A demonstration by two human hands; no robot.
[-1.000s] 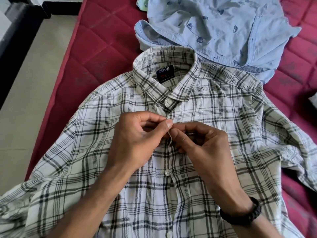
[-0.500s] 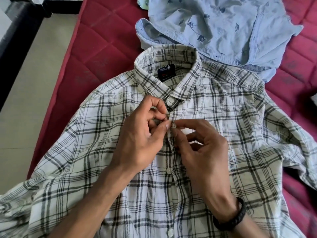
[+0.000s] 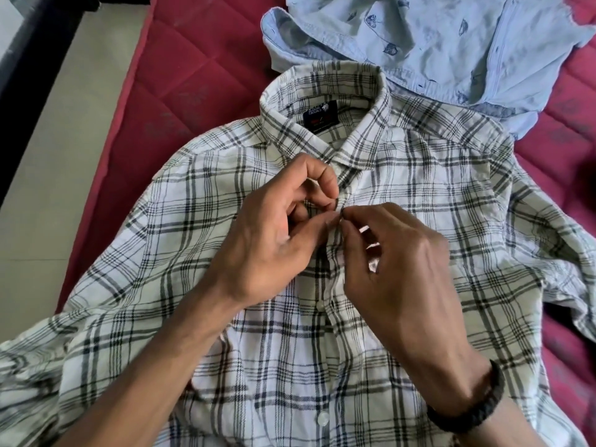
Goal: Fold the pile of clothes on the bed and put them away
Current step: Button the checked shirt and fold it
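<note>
Two shirts lie on the quilted red mattress (image 3: 180, 91).
My left hand (image 3: 271, 233) and right hand (image 3: 396, 269) pinch the button placket of the white-and-black checked cotton shirt (image 3: 290, 366), collar far, length toward me; one pale blue printed shirt (image 3: 435, 43) beyond.

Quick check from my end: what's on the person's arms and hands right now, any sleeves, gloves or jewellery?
Both forearms are bare: no sleeves or gloves. The left hand shows nothing worn. The right hand has a black braided wristband at the wrist. No rings visible.
</note>
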